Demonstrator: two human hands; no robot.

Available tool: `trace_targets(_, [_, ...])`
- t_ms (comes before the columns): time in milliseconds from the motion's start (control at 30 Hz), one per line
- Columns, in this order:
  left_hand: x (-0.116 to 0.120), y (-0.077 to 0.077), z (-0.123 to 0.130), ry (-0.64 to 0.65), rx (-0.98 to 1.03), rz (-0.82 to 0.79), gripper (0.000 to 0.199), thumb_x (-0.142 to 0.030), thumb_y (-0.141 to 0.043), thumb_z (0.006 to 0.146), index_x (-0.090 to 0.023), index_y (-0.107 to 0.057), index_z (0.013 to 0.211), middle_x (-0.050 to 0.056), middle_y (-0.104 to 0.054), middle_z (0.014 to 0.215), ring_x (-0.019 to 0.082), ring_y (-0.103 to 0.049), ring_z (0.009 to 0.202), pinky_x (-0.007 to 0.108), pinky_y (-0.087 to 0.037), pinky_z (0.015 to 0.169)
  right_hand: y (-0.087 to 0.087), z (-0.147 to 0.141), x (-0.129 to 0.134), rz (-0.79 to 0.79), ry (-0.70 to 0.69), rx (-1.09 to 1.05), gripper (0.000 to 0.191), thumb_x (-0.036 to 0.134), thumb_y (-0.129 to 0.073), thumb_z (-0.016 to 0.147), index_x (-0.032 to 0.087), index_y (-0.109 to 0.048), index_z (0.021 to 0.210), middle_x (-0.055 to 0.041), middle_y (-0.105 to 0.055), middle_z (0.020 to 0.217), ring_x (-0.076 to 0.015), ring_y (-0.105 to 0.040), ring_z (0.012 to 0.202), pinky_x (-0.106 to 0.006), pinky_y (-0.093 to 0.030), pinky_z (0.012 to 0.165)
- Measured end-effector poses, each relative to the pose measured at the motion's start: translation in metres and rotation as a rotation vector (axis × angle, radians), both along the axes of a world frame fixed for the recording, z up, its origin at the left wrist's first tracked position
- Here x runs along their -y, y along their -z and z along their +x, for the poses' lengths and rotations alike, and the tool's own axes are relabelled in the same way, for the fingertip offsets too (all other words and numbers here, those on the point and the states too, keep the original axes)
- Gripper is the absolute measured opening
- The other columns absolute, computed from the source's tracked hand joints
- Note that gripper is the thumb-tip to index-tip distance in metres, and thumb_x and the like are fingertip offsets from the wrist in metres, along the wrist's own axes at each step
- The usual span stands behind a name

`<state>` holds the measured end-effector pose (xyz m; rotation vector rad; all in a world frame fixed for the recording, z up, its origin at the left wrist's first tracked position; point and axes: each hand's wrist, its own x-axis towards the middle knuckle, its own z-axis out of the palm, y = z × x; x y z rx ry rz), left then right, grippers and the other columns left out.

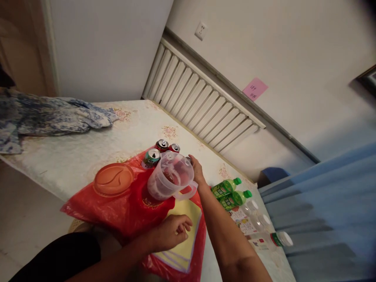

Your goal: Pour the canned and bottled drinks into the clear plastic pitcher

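Note:
My right hand [196, 171] reaches behind the clear plastic pitcher [160, 182], its fingers around a can [188, 159] that is mostly hidden by the pitcher. The pitcher stands on a red cloth [138, 207], with dark liquid and foam inside and its handle towards my right forearm. My left hand [176, 232] hovers over a folded yellow cloth [188, 219], fingers loosely curled and apart, holding nothing. Left of the pitcher are a green can [151, 158], a dark red can [162, 145] and a red can [174, 148].
An orange round lid [113, 179] lies on a red plastic sheet [88, 203]. Green-capped bottles [225, 188] and several clear bottles [258, 221] line the right side. Patterned fabric [58, 115] is at the left; a radiator [199, 94] borders the table's back edge.

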<state>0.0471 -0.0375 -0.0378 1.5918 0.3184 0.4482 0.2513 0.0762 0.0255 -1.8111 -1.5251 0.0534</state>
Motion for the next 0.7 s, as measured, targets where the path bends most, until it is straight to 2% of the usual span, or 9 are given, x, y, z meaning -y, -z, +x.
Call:
trace_targets(133, [-0.001,0.006,0.003,-0.022,0.015,0.014,0.034,-0.018,-0.057,0.074,-0.014,-0.065,0.107,0.009,-0.071,0.1,0.019,-0.067,0.087,0.032,-0.055,0.081,-0.022,0.014,0.045,-0.01,0.088,0.003,0.07,0.033,-0.077,0.065,0.013,-0.06,0.13,-0.0162,-0.066,0.129,-0.0299,-0.063,0.117,-0.045,-0.047,0.104])
trace_targets(267, [0.0,0.013,0.007,-0.062,0.026,0.046,0.034,-0.023,-0.058,0.076,-0.014,-0.063,0.109,0.009,-0.07,0.099,0.019,-0.067,0.086,0.033,-0.055,0.082,-0.038,0.014,0.115,0.018,0.2,-0.041,0.077,0.027,-0.077,0.062,0.012,-0.057,0.135,-0.0158,-0.063,0.133,-0.03,-0.061,0.12,-0.045,-0.046,0.106])
trace_targets(400, [0.002,0.018,0.012,-0.101,0.03,0.047,0.038,-0.025,-0.06,0.077,-0.016,-0.06,0.114,0.009,-0.069,0.104,0.018,-0.066,0.086,0.034,-0.056,0.082,-0.039,-0.005,0.183,0.052,0.263,-0.103,0.075,0.028,-0.075,0.066,0.013,-0.056,0.137,-0.015,-0.063,0.134,-0.0296,-0.061,0.121,-0.044,-0.048,0.105])
trace_targets(467, [0.002,0.02,0.012,-0.117,0.039,0.057,0.044,-0.025,-0.063,0.076,-0.018,-0.057,0.119,0.011,-0.067,0.114,0.02,-0.066,0.095,0.036,-0.055,0.087,-0.035,-0.018,0.208,0.048,0.277,-0.155,0.075,0.028,-0.076,0.067,0.014,-0.056,0.137,-0.0144,-0.063,0.134,-0.0299,-0.061,0.121,-0.043,-0.051,0.103])
trace_targets(600, [-0.001,0.022,0.009,-0.14,0.066,0.099,0.069,-0.024,-0.068,0.072,-0.022,-0.046,0.137,0.014,-0.053,0.142,0.029,-0.053,0.127,0.045,-0.048,0.103,-0.027,-0.043,0.239,0.053,0.283,-0.233,0.074,0.025,-0.076,0.067,0.017,-0.056,0.138,-0.0127,-0.061,0.137,-0.0301,-0.06,0.124,-0.046,-0.048,0.107])
trace_targets(700, [-0.004,0.021,0.006,-0.09,0.057,0.142,0.082,-0.026,-0.073,0.071,-0.021,-0.039,0.145,0.016,-0.041,0.153,0.033,-0.041,0.139,0.051,-0.037,0.113,-0.028,-0.059,0.247,0.052,0.249,-0.24,0.073,0.02,-0.076,0.067,0.021,-0.057,0.137,-0.0104,-0.059,0.14,-0.0301,-0.056,0.129,-0.047,-0.043,0.112])
